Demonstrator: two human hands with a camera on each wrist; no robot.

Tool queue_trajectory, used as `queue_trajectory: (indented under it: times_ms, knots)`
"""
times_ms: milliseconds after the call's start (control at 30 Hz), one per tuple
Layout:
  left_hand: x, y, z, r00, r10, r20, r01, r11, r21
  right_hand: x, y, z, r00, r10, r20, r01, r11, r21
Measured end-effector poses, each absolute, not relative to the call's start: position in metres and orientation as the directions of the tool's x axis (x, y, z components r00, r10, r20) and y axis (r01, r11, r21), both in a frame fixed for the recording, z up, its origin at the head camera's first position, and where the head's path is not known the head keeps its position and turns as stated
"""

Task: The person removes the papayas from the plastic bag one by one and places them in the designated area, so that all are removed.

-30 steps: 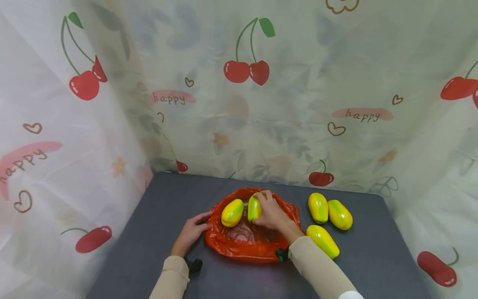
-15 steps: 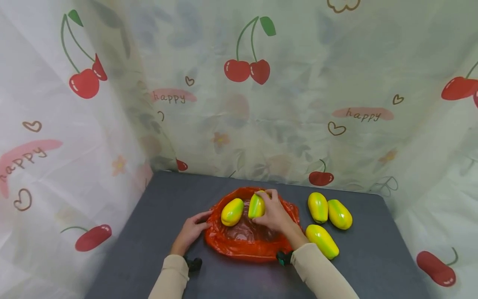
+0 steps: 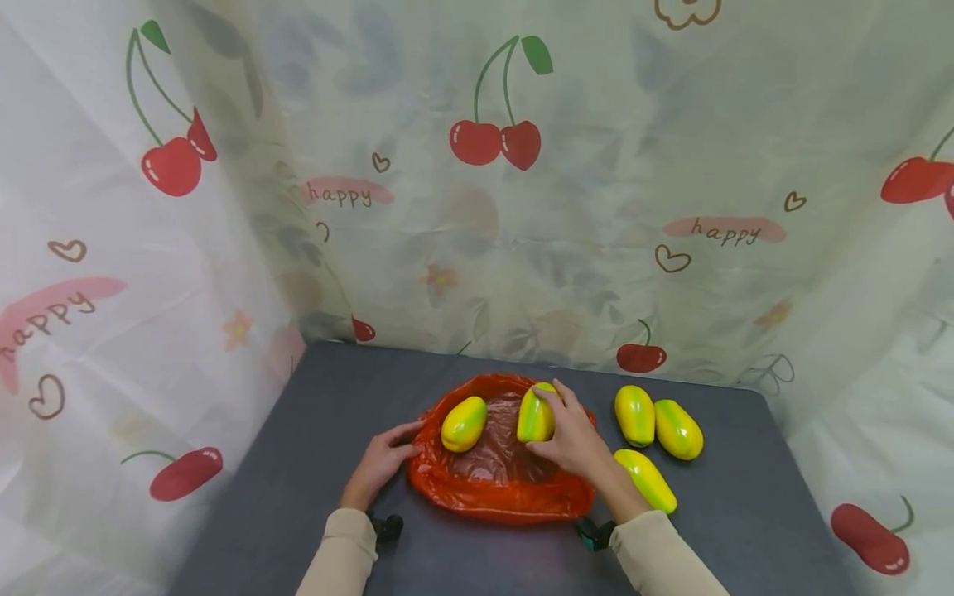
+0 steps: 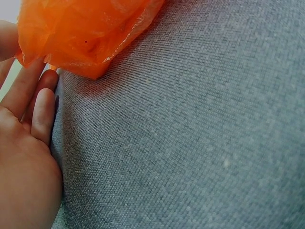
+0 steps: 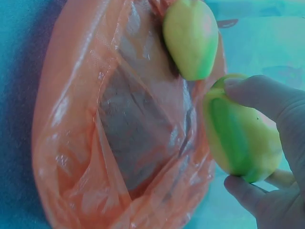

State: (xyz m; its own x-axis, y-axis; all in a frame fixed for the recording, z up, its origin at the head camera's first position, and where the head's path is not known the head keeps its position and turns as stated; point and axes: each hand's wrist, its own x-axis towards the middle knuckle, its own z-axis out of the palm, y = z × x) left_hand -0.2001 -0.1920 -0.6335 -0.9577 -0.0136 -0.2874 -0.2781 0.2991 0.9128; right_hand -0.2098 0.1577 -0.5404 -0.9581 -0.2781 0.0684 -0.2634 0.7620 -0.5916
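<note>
A red plastic bag [image 3: 507, 502] lies spread with its mouth up on the dark table. One yellow-green papaya [image 3: 464, 424] is inside it, toward the left. My right hand [image 3: 577, 439] grips a second papaya [image 3: 535, 415] between thumb and fingers, over the right part of the bag's mouth. Seen from the right wrist, that papaya is tilted, with the thumb on one end and fingers at the other. My left hand [image 3: 380, 463] is at the bag's left rim; in the left wrist view the orange-looking bag edge [image 4: 90, 43] passes between thumb and fingers.
Three more papayas lie right of the bag: two at the back, one upright papaya [image 3: 635, 415] beside a slanted papaya [image 3: 679, 429], and a nearer papaya [image 3: 647, 482] partly behind the right forearm. A cherry-printed curtain [image 3: 477, 248] surrounds the grey table [image 3: 358, 372].
My right hand has moved to the right with the papaya, from near the bag's middle toward its right rim. The left hand, the bag and the other papayas look the same.
</note>
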Motion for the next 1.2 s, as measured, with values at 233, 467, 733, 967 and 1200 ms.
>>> queue_trajectory:
  times_ms: [233,467,733,967,1200]
  knots:
    - [-0.199,-0.192,-0.633,-0.96,-0.011,-0.281,-0.271,0.304,0.913,-0.206,0.173,-0.537,-0.965,-0.243,0.096,-0.252,0.764,-0.595]
    - [-0.2,-0.191,-0.632,-0.957,-0.024,-0.291,-0.284,0.296,0.912,-0.203,0.188,-0.53,-0.968,-0.221,0.119,-0.247,0.757,-0.605]
    - [-0.199,-0.191,-0.63,-0.955,-0.013,-0.296,-0.287,0.287,0.914,-0.194,0.211,-0.527,-0.977,-0.188,0.098,-0.21,0.784,-0.584]
    - [-0.2,-0.194,-0.632,-0.958,-0.009,-0.287,-0.277,0.293,0.915,-0.188,0.232,-0.526,-0.987,-0.131,0.09,-0.159,0.8,-0.578]
    - [-0.2,-0.19,-0.629,-0.956,-0.009,-0.293,-0.282,0.301,0.911,-0.184,0.256,-0.524,-0.991,-0.087,0.099,-0.128,0.809,-0.573]
